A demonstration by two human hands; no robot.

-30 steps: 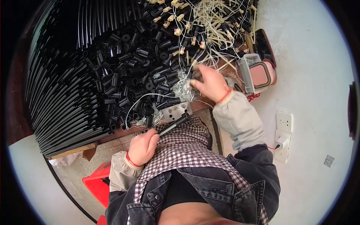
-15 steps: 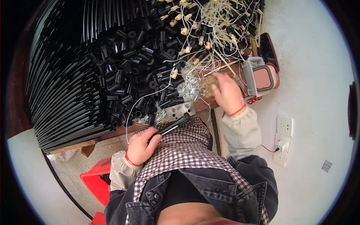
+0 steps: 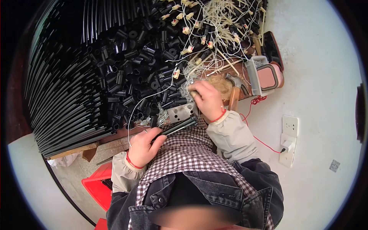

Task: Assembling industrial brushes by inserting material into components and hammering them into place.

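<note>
My left hand [image 3: 145,147] is closed round a slim black tube [image 3: 178,127], which slants up to the right over my lap. Its far end lies just below a metal plate with holes [image 3: 181,113] at the bench edge. A thin white wire [image 3: 138,105] runs from near this hand up to a cream connector [image 3: 176,73]. My right hand [image 3: 209,100] is at a heap of small silvery pins [image 3: 191,74], thumb and fingers pinched together. What is between them is too small to make out. Beside it, a hammer [image 3: 234,92] with a wooden handle rests at the bench edge.
Black plastic sockets [image 3: 130,63] cover the middle of the bench, with long black rods [image 3: 65,111] stacked at left. White wires with connectors [image 3: 222,23] pile up at the back. A grey plastic container [image 3: 253,76] stands at right; a red crate [image 3: 97,184] sits below left.
My right hand has moved left from around the hammer to the silvery pins, leaving the hammer in sight. My left hand stays nearly in place with the black tube.
</note>
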